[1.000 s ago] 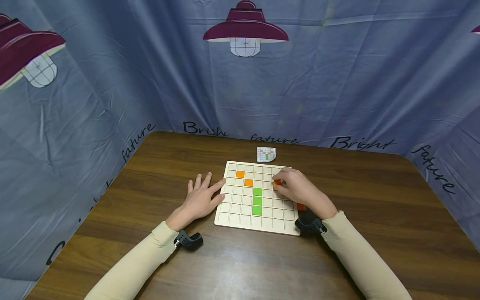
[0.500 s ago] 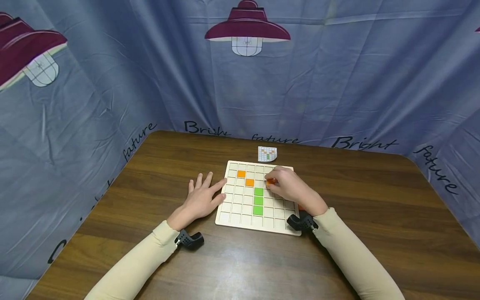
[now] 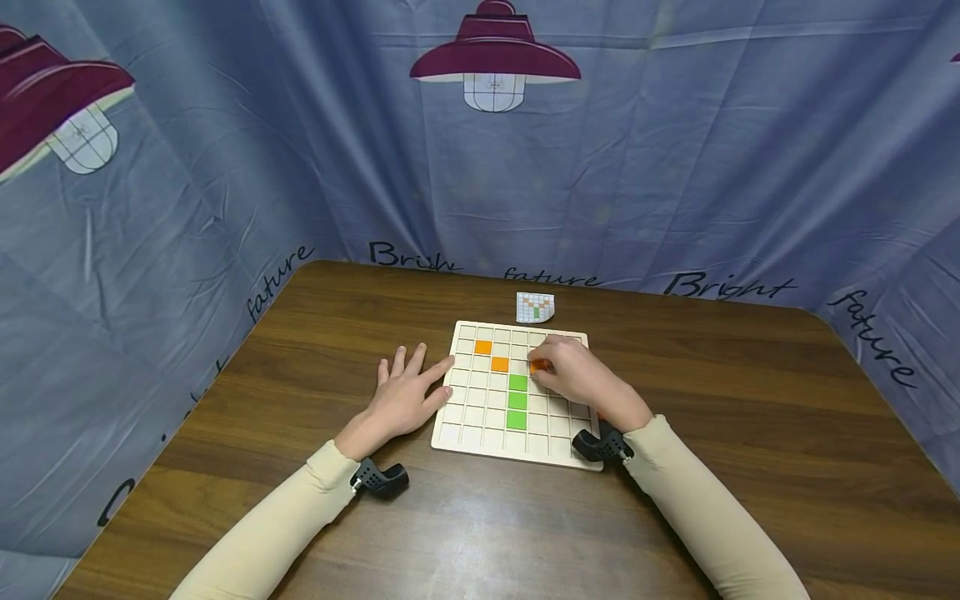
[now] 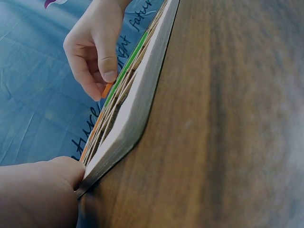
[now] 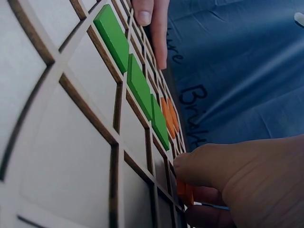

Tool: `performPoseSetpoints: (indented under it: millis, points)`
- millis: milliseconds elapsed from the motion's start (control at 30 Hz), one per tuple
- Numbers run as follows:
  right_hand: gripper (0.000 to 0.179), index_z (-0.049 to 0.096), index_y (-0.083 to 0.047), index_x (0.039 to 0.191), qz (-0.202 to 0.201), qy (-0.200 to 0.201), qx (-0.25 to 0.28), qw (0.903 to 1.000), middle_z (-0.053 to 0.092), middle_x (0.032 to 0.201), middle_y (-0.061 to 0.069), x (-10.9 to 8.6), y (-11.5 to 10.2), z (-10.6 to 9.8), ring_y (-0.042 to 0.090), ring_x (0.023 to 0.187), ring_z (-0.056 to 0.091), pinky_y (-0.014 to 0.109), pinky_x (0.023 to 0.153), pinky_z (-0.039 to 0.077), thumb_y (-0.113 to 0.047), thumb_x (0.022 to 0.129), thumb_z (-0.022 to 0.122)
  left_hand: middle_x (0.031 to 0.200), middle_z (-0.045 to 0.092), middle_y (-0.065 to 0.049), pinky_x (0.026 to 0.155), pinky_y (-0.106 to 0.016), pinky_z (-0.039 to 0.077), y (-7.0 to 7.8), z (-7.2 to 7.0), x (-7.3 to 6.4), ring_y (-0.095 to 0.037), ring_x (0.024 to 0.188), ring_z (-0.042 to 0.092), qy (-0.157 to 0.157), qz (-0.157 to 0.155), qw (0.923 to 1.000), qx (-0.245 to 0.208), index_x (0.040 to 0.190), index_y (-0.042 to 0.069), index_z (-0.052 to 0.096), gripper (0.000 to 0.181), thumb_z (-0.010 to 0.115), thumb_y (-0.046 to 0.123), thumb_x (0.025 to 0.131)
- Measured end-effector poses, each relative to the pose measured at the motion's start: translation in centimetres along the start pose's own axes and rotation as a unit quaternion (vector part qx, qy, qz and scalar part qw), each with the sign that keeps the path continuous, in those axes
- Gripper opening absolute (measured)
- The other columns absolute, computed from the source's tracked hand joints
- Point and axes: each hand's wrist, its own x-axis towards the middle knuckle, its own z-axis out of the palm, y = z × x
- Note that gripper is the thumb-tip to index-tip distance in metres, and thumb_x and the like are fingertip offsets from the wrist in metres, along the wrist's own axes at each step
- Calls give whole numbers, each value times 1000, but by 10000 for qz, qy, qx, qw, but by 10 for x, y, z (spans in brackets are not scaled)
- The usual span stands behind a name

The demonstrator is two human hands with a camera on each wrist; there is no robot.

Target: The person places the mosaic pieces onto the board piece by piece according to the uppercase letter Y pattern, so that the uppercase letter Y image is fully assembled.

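Between the thumb and fingers of my right hand (image 3: 576,371) is an orange square tile (image 3: 537,365), held over the upper right part of a pale gridded board (image 3: 465,417). In the left wrist view this tile (image 4: 107,89) is tilted, close over the board. Three green tiles (image 3: 517,400) sit in a column of cells, with two orange tiles (image 3: 491,356) stepping diagonally up and left from them. My left hand (image 3: 401,400) lies with spread fingers on the table, its index finger and thumb touching the board's left edge.
Behind the board a small paper card (image 3: 535,307) shows a grid with coloured squares. An orange-red piece (image 3: 601,414) shows partly beside the board, mostly hidden by the right forearm. A blue curtain (image 3: 495,192) hangs around the brown wooden table (image 3: 750,392).
My right hand has moved left across the board with the orange tile, most of it in the first half second. The left hand and the tiles on the board have stayed put.
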Motion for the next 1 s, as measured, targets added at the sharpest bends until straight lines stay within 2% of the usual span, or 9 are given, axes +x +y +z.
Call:
performPoseSetpoints:
  millis: [133, 1000]
  points:
    - [19, 78, -1, 106, 85, -35, 24, 10000, 73, 97, 10, 0, -1, 0, 16, 82, 60, 33, 73, 50, -5, 88, 74, 168, 21, -26, 117, -78, 7, 0, 0, 0, -57, 154, 8, -17, -6, 10000, -17, 157, 27, 43, 54, 48, 42, 105]
    - [19, 78, -1, 106, 117, 75, 47, 9999, 71, 95, 10, -1, -2, 4, 15, 78, 55, 29, 68, 46, -2, 87, 72, 168, 20, -26, 117, -78, 6, -1, 1, 0, -56, 154, 7, -39, -20, 10000, -14, 158, 28, 41, 55, 48, 43, 105]
